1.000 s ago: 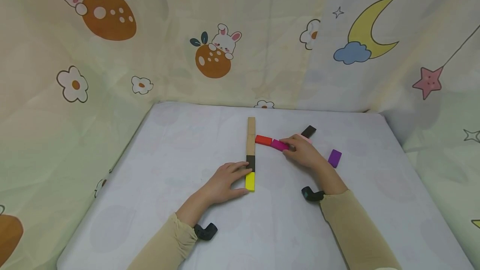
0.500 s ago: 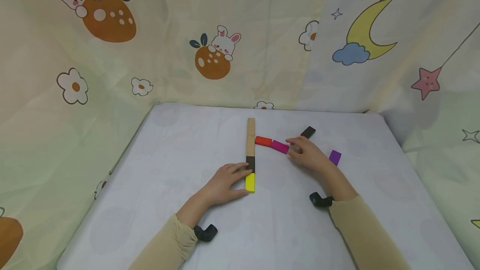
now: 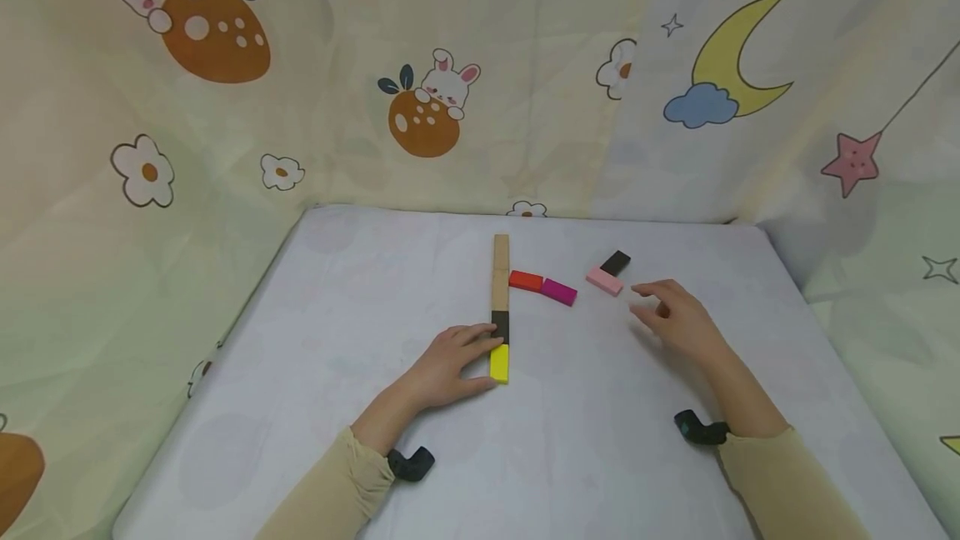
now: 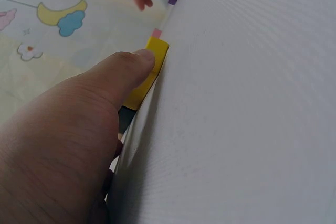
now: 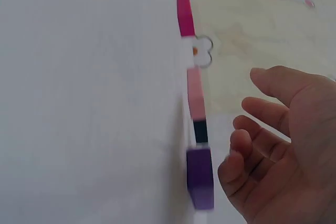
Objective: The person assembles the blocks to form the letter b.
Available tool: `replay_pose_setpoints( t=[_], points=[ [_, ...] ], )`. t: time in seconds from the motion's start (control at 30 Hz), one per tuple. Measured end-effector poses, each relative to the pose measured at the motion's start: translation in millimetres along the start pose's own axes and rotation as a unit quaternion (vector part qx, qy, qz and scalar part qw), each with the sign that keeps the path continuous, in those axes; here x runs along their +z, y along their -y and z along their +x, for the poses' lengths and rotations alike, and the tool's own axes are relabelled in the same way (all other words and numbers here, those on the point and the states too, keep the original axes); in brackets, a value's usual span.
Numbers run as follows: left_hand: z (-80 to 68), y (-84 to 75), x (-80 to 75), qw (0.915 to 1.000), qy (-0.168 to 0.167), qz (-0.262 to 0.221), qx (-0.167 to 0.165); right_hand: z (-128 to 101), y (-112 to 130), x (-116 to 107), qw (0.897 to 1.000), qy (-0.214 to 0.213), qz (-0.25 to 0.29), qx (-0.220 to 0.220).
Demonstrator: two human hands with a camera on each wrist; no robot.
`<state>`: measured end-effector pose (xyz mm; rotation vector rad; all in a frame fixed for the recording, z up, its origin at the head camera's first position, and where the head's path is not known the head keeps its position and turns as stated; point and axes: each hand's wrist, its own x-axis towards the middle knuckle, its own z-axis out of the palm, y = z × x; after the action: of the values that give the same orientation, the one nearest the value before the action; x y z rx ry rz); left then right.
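A straight column on the white table has two plain wooden blocks (image 3: 501, 269), a black block (image 3: 502, 322) and a yellow block (image 3: 499, 367) at the near end. My left hand (image 3: 446, 369) rests against its left side, fingertips at the black and yellow blocks; its thumb touches the yellow block in the left wrist view. A red block (image 3: 526, 281) and a magenta block (image 3: 559, 292) branch rightward from the column. My right hand (image 3: 678, 323) hovers with parted fingers and holds nothing. It hides the purple block (image 5: 200, 174) in the head view; the right wrist view shows that block close to the fingers.
A pink block (image 3: 604, 281) touches a second black block (image 3: 616, 263), right of the magenta one across a gap. The white table (image 3: 337, 290) meets a patterned cloth backdrop (image 3: 525, 148) at the back and sides. Dark wrist cameras (image 3: 411, 464) sit on both wrists.
My right hand has let go of the magenta block and moved right, over the purple block, uncovering the pink block. The left hand stays where it was.
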<state>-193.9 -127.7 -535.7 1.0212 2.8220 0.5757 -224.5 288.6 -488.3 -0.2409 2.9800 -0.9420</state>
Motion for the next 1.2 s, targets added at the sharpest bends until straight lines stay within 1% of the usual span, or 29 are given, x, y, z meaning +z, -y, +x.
replay_pose_setpoints(
  t=[0.13,0.2,0.27,0.4,0.5,0.63,0.8,0.93,1.03,1.2],
  points=[
    [0.0,-0.5,-0.6,1.0000,0.002,-0.003,0.002,-10,-25,-10,0.999,-0.038,-0.013,0.009],
    [0.1,-0.7,-0.8,1.0000,0.001,-0.004,0.002,-12,-37,-14,0.998,-0.050,-0.018,0.017],
    [0.1,-0.9,-0.9,1.0000,0.001,-0.003,0.002,-14,-46,-16,0.999,-0.044,-0.020,0.025],
    [-0.2,-1.1,-0.7,1.0000,0.000,0.000,0.001,-14,-56,-17,0.999,-0.002,-0.022,0.044],
    [-0.5,-1.6,-0.6,1.0000,0.001,-0.001,-0.001,-14,-57,-15,0.998,0.024,-0.019,0.057],
    [-0.5,-2.2,-0.7,1.0000,0.001,0.000,-0.002,-14,-55,-13,0.997,0.037,-0.025,0.064],
    [-0.7,-2.3,-1.1,1.0000,0.002,0.000,-0.002,-16,-53,-12,0.996,0.039,-0.047,0.066],
    [-0.8,-2.1,-1.5,1.0000,0.000,-0.002,-0.001,-16,-53,-12,0.997,0.038,-0.053,0.049],
    [-0.7,-0.8,0.0,1.0000,-0.003,0.004,0.001,-17,-52,-15,0.997,0.048,-0.048,0.040],
    [-0.3,1.9,2.8,0.9999,-0.007,0.008,-0.001,-17,-50,-16,0.996,0.060,-0.037,0.049]
  ],
)
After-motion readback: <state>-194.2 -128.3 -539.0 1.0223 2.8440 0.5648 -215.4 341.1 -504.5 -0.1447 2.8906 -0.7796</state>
